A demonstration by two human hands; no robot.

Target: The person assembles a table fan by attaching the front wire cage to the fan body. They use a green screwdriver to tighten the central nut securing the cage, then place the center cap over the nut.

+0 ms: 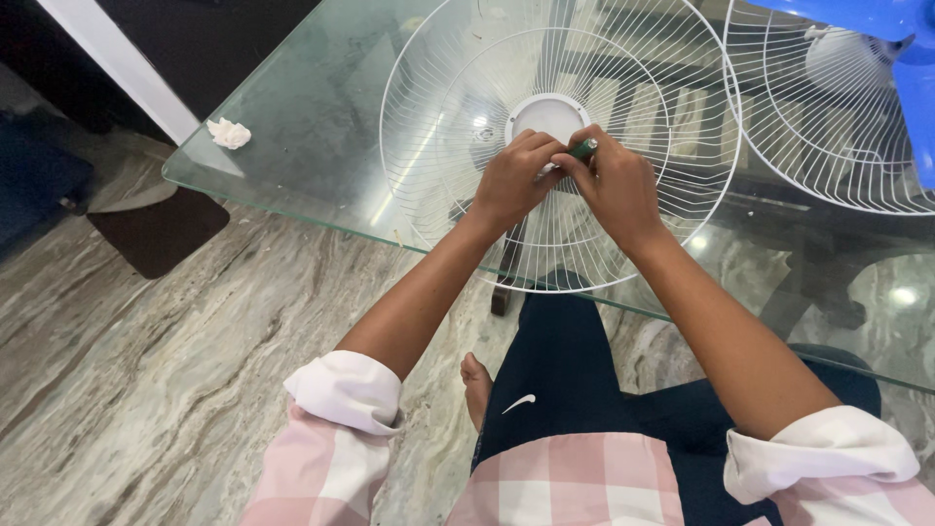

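White wire fan guard (458,127) lies flat on the glass surface (292,117), with a round white cap (543,114) in its middle; both hands meet just below that cap; the right hand (616,185) is closed around a green tool (583,149); the left hand (514,182) has its fingers curled and pinched at the tool's tip; a second fan guard (828,117) sits to the right, under a blue plastic thing (911,68); a crumpled white tissue (229,132) lies near the surface's left edge.
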